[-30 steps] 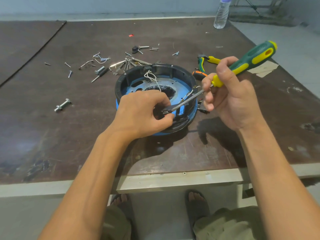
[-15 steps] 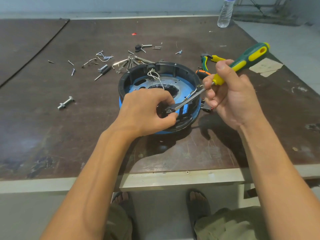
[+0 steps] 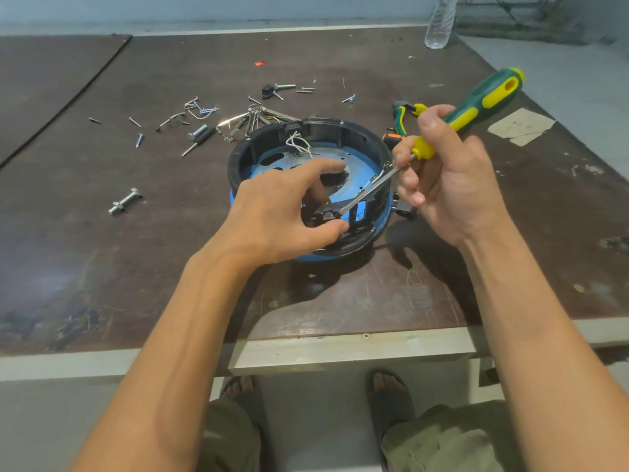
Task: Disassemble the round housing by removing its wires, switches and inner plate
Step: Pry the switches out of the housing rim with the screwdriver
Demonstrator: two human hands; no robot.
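— Where's the housing (image 3: 357,128) at?
— Middle of the desk (image 3: 136,267), near the front edge, open side up. White wires (image 3: 297,143) sprout by the far inner wall. The inner plate (image 3: 360,165) sits in the bottom, not out yet.
— Why's the left hand (image 3: 275,212) in it like that?
— To pin it, I'd say. Thumb's on the near rim and the fingers curl down inside, so the grip clamps that wall. Can't tell if it also pinches the small dark bit by the blade tip, prob. a switch.
— And the right hand (image 3: 449,185)?
— Grip closed tight round the screwdriver (image 3: 476,103), low on the handle near the shaft, b/c that gives fine control. The shaft slants down over the right rim, w/ the tip at that dark bit.
— Prying, then?
— Looks it, or backing a screw out; too small to say. The risk is the blade slipping twd the left fingers.
— Why's the rest so far back?
— Screws (image 3: 200,112) and a bolt (image 3: 125,201) lie behind and left of the housing, pliers (image 3: 401,115) just behind it on the right. Out of the work zone but w/in reach, I reckon. The bottle (image 3: 440,25) stands at the far edge.
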